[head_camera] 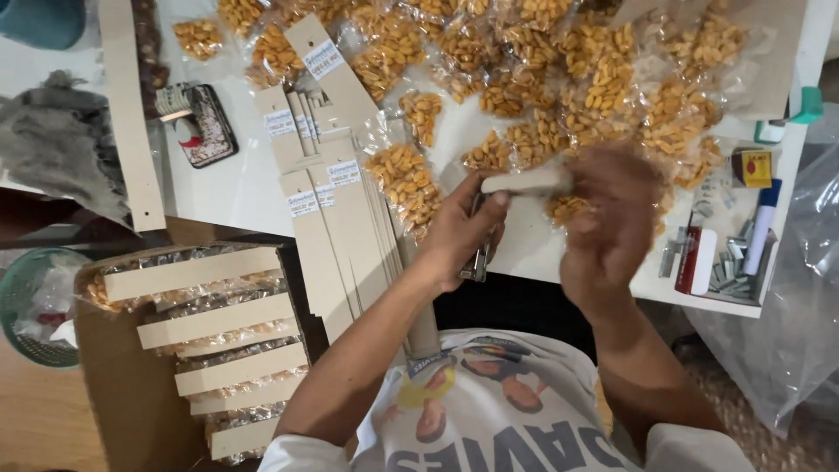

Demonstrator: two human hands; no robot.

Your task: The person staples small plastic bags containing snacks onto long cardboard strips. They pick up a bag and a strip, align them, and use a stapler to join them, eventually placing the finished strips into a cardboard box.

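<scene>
My left hand (463, 229) grips a metal stapler (478, 260) and pinches one end of a pale cardboard strip (524, 181). Blurred with motion, my right hand (609, 218) holds the other end of that strip together with a small clear bag of yellow-orange snacks (566, 208). Both hands hover over the front edge of the white table (227, 188). Many more filled snack bags (542, 79) lie heaped across the table just beyond my hands.
A stack of labelled cardboard strips (336, 210) lies left of my hands. A cardboard box (114, 385) at lower left holds finished strip-topped packs (214, 323). A tray of staple boxes (725, 262), a marker (762, 223), a grey cloth (61, 140) and a green basket (26, 306) surround.
</scene>
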